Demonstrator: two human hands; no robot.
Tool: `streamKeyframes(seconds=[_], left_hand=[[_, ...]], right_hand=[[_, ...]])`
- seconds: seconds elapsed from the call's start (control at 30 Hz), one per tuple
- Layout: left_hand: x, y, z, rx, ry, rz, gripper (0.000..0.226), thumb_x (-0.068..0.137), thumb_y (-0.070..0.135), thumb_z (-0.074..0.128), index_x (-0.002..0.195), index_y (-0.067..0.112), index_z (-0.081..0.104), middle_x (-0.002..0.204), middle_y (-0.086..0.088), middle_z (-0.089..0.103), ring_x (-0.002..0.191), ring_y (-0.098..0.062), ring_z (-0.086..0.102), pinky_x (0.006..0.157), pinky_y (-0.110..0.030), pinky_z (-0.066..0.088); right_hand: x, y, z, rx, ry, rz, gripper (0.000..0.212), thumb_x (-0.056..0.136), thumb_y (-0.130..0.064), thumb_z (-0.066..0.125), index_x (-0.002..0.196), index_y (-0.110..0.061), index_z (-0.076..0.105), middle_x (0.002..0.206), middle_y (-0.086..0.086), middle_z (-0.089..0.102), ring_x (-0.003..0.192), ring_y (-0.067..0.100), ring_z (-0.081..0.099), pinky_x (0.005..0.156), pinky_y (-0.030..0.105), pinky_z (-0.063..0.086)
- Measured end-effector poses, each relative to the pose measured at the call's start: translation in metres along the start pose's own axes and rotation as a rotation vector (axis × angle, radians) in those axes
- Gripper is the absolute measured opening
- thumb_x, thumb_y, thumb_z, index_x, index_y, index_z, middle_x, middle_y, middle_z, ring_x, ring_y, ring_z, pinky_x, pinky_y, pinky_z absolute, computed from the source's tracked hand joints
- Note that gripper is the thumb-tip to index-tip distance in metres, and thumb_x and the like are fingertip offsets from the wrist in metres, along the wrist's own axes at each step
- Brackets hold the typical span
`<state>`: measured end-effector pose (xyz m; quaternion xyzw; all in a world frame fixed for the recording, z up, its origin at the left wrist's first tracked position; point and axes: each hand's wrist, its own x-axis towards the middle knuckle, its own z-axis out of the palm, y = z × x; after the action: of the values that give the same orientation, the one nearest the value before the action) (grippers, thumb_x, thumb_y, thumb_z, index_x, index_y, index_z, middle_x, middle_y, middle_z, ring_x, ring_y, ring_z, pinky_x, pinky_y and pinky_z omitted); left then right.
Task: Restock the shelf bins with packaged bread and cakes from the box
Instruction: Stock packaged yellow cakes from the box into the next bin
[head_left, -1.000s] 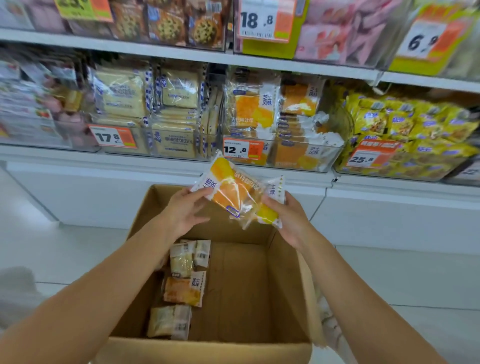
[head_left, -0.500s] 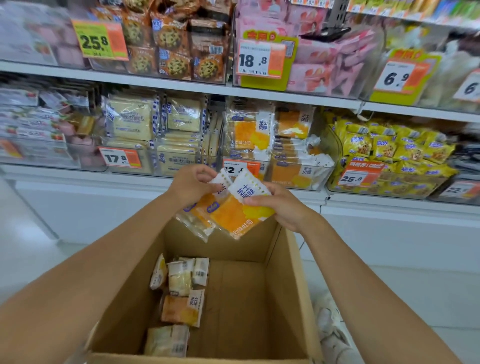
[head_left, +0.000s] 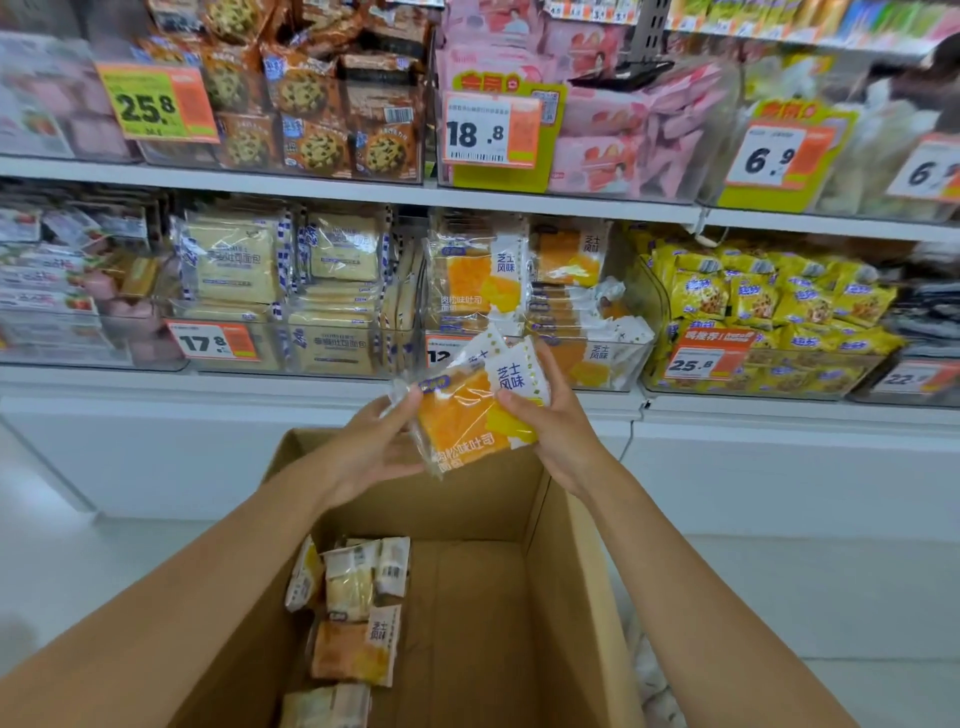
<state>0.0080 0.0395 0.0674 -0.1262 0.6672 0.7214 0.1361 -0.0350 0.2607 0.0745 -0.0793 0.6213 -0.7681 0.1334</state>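
Both hands hold a small stack of orange and white bread packets (head_left: 462, 415) above the far end of the open cardboard box (head_left: 582, 561). My left hand (head_left: 374, 447) pinches the stack's left edge, and my right hand (head_left: 556, 421) grips its right side with the thumb on top. The stack is just in front of the clear shelf bin (head_left: 613, 374) that has the same orange packets. Several more bread packets (head_left: 358, 613) lie along the left side of the box floor.
A bin of pale toast packets (head_left: 291, 291) stands left of the orange bin, and a bin of yellow snack bags (head_left: 769, 312) stands to its right. The upper shelf (head_left: 363, 189) carries cookie packs and pink packets. White cabinet fronts run below the shelf.
The packets have risen and moved right toward the orange bin. The view has tilted up, showing more of the upper shelf.
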Motion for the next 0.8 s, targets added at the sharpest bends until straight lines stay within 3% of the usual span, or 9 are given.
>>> streamKeyframes(seconds=[0.07, 0.13, 0.27, 0.33, 0.47, 0.57, 0.63, 0.7, 0.8], left_hand=[[0.005, 0.002, 0.020, -0.047, 0.012, 0.081, 0.064, 0.077, 0.052, 0.066, 0.130, 0.022, 0.048, 0.122, -0.009, 0.066, 0.105, -0.023, 0.068, 0.085, -0.040, 0.057], [0.015, 0.011, 0.043, 0.051, 0.173, 0.215, 0.042, 0.082, 0.038, 0.072, 0.115, 0.025, 0.049, 0.109, -0.002, 0.068, 0.093, -0.012, 0.068, 0.069, -0.023, 0.055], [0.048, 0.031, 0.070, 0.194, 0.255, 0.453, 0.051, 0.084, 0.030, 0.074, 0.121, 0.015, 0.044, 0.099, 0.006, 0.064, 0.077, 0.004, 0.067, 0.059, -0.013, 0.052], [0.066, 0.048, 0.080, 0.316, 0.245, 0.547, 0.056, 0.081, 0.037, 0.077, 0.120, 0.014, 0.045, 0.101, 0.007, 0.064, 0.081, 0.006, 0.067, 0.066, -0.017, 0.055], [0.110, 0.083, 0.096, 0.553, 0.168, 0.620, 0.085, 0.079, 0.073, 0.057, 0.143, 0.020, 0.039, 0.129, -0.003, 0.060, 0.109, -0.022, 0.061, 0.095, -0.038, 0.049], [0.153, 0.097, 0.088, 0.886, 0.335, 0.790, 0.077, 0.090, 0.070, 0.038, 0.148, 0.019, 0.037, 0.148, -0.006, 0.045, 0.135, -0.024, 0.041, 0.115, -0.047, 0.030], [0.179, 0.101, 0.070, 1.244, 0.485, 0.825, 0.078, 0.090, 0.067, 0.041, 0.154, 0.026, 0.021, 0.161, -0.004, 0.021, 0.149, -0.023, 0.015, 0.120, -0.050, 0.010], [0.200, 0.102, 0.052, 1.465, 0.482, 0.752, 0.092, 0.085, 0.074, 0.039, 0.156, 0.031, -0.002, 0.165, -0.003, -0.005, 0.151, -0.022, -0.008, 0.120, -0.054, -0.003], [0.213, 0.102, 0.043, 1.562, 0.476, 0.780, 0.096, 0.083, 0.075, 0.039, 0.153, 0.035, -0.013, 0.164, -0.003, -0.014, 0.150, -0.021, -0.017, 0.119, -0.056, -0.008]], right_hand=[[0.003, -0.003, 0.000, -0.086, 0.049, -0.010, 0.051, 0.085, -0.017, 0.073, 0.131, -0.022, 0.054, 0.116, 0.004, 0.069, 0.104, 0.020, 0.069, 0.088, 0.040, 0.057], [0.010, -0.011, -0.007, -0.215, 0.069, -0.041, 0.038, 0.083, -0.026, 0.076, 0.118, -0.025, 0.061, 0.110, 0.001, 0.072, 0.096, 0.014, 0.071, 0.083, 0.033, 0.058], [0.035, -0.032, -0.040, -0.300, 0.096, 0.006, 0.057, 0.075, -0.036, 0.082, 0.125, -0.021, 0.057, 0.112, -0.002, 0.071, 0.099, 0.013, 0.070, 0.088, 0.035, 0.057], [0.050, -0.039, -0.058, -0.227, 0.120, 0.046, 0.052, 0.075, -0.032, 0.082, 0.120, -0.023, 0.058, 0.112, 0.002, 0.071, 0.102, 0.020, 0.069, 0.093, 0.043, 0.055], [0.082, -0.059, -0.090, -0.151, 0.225, -0.012, 0.026, 0.084, -0.015, 0.073, 0.107, -0.020, 0.062, 0.102, 0.004, 0.073, 0.095, 0.022, 0.070, 0.088, 0.040, 0.056], [0.116, -0.079, -0.115, -0.134, 0.278, -0.088, 0.020, 0.085, -0.011, 0.071, 0.101, -0.021, 0.065, 0.097, 0.002, 0.074, 0.092, 0.021, 0.071, 0.084, 0.037, 0.056], [0.148, -0.093, -0.129, -0.144, 0.325, -0.106, 0.021, 0.086, -0.009, 0.070, 0.102, -0.020, 0.064, 0.098, 0.001, 0.073, 0.090, 0.018, 0.070, 0.080, 0.034, 0.056], [0.183, -0.099, -0.136, -0.209, 0.373, -0.116, 0.027, 0.084, -0.011, 0.073, 0.109, -0.018, 0.064, 0.103, 0.002, 0.073, 0.094, 0.020, 0.070, 0.083, 0.035, 0.055], [0.227, -0.093, -0.131, -0.378, 0.473, -0.128, 0.047, 0.081, -0.019, 0.077, 0.124, -0.009, 0.059, 0.115, 0.004, 0.067, 0.106, 0.022, 0.065, 0.091, 0.035, 0.052]])
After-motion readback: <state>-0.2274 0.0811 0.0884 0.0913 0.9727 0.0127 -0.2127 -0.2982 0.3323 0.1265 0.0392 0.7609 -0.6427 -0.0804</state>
